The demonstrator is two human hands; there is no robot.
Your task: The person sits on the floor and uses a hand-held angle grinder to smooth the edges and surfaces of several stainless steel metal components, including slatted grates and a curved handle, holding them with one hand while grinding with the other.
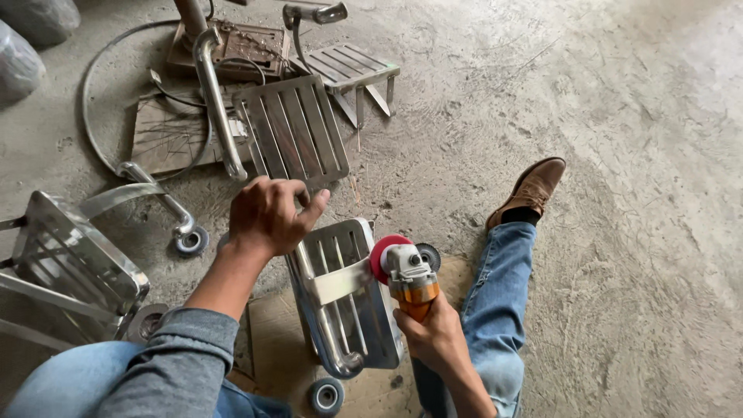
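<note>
You are sitting on the concrete floor (619, 116), and your right hand (433, 337) is wrapping its fingers tight around the orange grinder (410, 282), whose red disc (381, 255) is touching the edge of the steel tray (344, 298) standing on cardboard (279, 356) between your legs. Your left hand (267, 215) is resting on the tray's top end, fingers curled loosely, thumb stretching out to the side. A small wheel (326, 396) is showing just below the tray. Your brown shoe (534, 190) is pointing away on the right. Beyond your left hand, a slatted steel plate (294, 131) is lying flat beside a bent pipe (217, 101), and another steel frame (70, 263) is sitting at your left.
</note>
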